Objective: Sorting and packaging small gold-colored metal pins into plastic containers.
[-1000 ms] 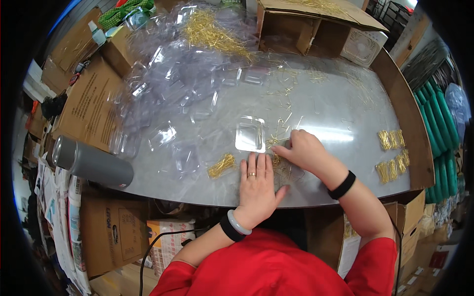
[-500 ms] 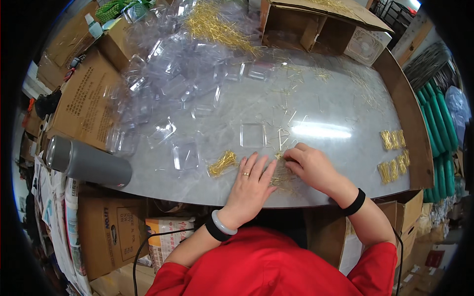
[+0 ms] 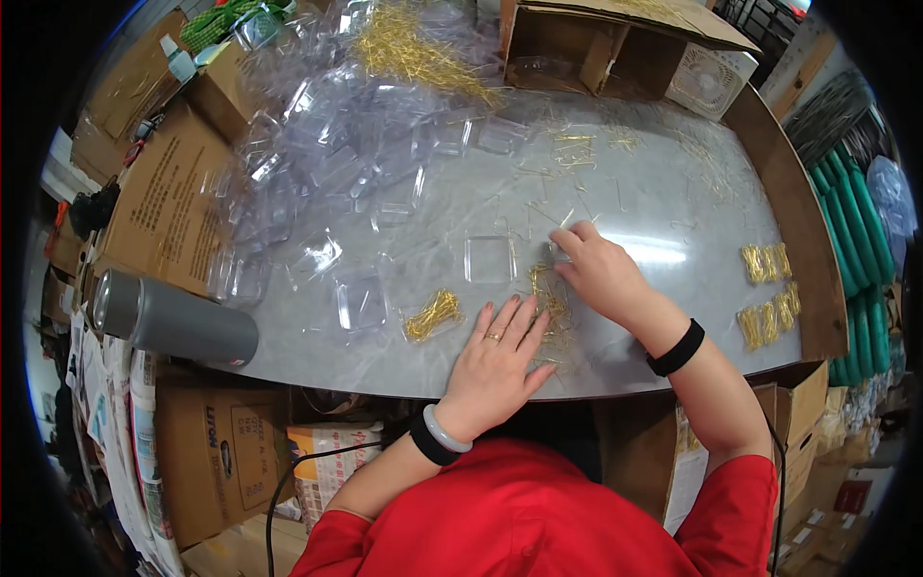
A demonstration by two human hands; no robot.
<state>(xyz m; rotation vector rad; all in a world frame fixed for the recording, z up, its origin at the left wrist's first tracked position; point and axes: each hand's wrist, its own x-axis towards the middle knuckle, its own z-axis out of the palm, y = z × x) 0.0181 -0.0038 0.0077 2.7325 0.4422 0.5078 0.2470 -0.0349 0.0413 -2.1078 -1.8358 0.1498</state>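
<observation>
My left hand (image 3: 497, 365) lies flat near the table's front edge, fingers spread, beside a loose cluster of gold wire hooks (image 3: 553, 313). Just beyond that cluster, my right hand (image 3: 604, 274) reaches down with thumb and fingers drawn together; what is between the fingertips is hidden. Several scattered hooks (image 3: 574, 152) lie farther back. To the left of my left hand, a bundle of gold hooks (image 3: 435, 314) rests in a small clear tray. A clear square plastic tray (image 3: 490, 260) sits beyond my hands, and another clear tray (image 3: 362, 304) is at the left.
Clear plastic trays (image 3: 336, 144) are heaped at the back left, topped by a gold wire pile (image 3: 413, 58). Gold bundles (image 3: 766, 322) stand in rows at the right. A grey bottle (image 3: 183, 320) lies at the left edge. A cardboard box (image 3: 625, 19) and white fan (image 3: 710, 81) stand behind.
My right hand has moved away from my body, from beside my left hand to the hooks beyond. Hooks there have shifted. My left hand has stayed nearly in place, flatter and slightly to the right.
</observation>
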